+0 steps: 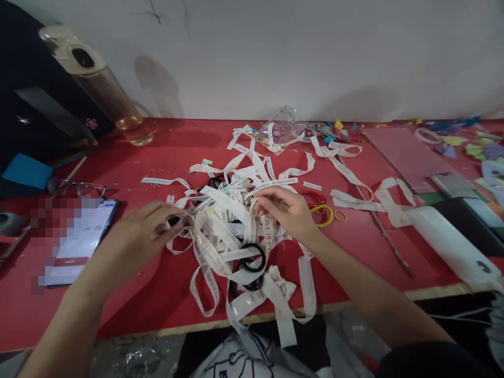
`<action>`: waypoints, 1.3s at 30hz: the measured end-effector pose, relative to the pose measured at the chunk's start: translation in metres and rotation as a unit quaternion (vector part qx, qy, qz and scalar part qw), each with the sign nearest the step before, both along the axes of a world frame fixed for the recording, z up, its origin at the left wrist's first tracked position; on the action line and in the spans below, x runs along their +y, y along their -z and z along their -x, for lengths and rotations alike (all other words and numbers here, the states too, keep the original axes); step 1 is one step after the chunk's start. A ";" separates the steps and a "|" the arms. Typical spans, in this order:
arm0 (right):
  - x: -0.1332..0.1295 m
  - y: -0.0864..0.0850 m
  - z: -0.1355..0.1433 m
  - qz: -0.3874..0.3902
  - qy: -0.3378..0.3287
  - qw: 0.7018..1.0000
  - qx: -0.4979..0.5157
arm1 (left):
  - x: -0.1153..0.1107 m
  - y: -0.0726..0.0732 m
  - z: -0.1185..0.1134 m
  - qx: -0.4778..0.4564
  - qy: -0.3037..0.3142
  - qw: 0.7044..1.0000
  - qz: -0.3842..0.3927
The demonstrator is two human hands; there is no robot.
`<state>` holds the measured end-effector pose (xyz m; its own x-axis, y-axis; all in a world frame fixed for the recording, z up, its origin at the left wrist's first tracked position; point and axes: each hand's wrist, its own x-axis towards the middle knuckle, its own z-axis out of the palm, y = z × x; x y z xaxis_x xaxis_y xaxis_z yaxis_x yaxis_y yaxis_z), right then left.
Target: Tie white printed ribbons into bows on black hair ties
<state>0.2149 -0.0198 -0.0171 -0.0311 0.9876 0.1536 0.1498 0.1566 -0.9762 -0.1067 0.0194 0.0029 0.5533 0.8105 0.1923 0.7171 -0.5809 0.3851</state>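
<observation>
A tangled heap of white printed ribbons (214, 252) lies on the red tabletop, with strips hanging over the front edge. My right hand (289, 212) is at the heap's right side, thumb and forefinger pinched on a white ribbon (252, 220). At the heap's left edge, my left hand (144, 236) is slightly blurred. Its fingers are closed around something small and dark that I cannot make out. Black rings (254, 258) lie linked among the ribbons at the front of the pile. Beside my right hand are a yellow ring (323, 216) and a red ring (314, 198).
A phone (81, 239) and glasses (76, 187) lie at left, below a tilted-looking bottle (104, 86). At right are a loose ribbon (356, 199), a thin rod (388, 241), a white flat object (452, 244) and coloured scraps (488, 149). A clear bag (285, 123) is by the wall.
</observation>
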 end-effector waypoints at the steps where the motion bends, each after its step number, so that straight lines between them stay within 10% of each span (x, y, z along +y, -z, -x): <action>1: 0.000 0.001 -0.001 -0.004 0.001 1.000 -0.014 | -0.007 0.003 -0.003 -0.001 0.006 0.999 0.049; 11: -0.006 0.004 0.016 -0.104 -0.056 0.925 -0.362 | -0.025 0.015 -0.012 0.045 -0.048 0.998 0.015; 18: -0.009 0.000 0.020 -0.175 -0.015 0.919 -0.354 | -0.021 0.022 -0.009 0.039 -0.047 0.997 -0.046; 26: -0.016 -0.011 0.021 -0.299 0.065 0.914 -0.266 | -0.025 -0.008 -0.014 0.161 -0.086 0.983 -0.030; 32: -0.017 -0.014 0.033 -0.126 -0.012 0.989 -0.077 | -0.030 -0.028 -0.037 0.216 -0.072 0.971 -0.070; 39: -0.012 -0.009 0.039 -0.051 -0.118 0.953 -0.273 | -0.027 -0.013 -0.093 0.139 0.114 0.975 -0.129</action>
<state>0.1758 -0.0321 -0.0086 -0.3536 0.9241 0.1448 0.5799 0.3381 -0.7412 -0.0140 -0.0081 0.0157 0.7730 0.6050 0.1910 0.6141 -0.7891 0.0140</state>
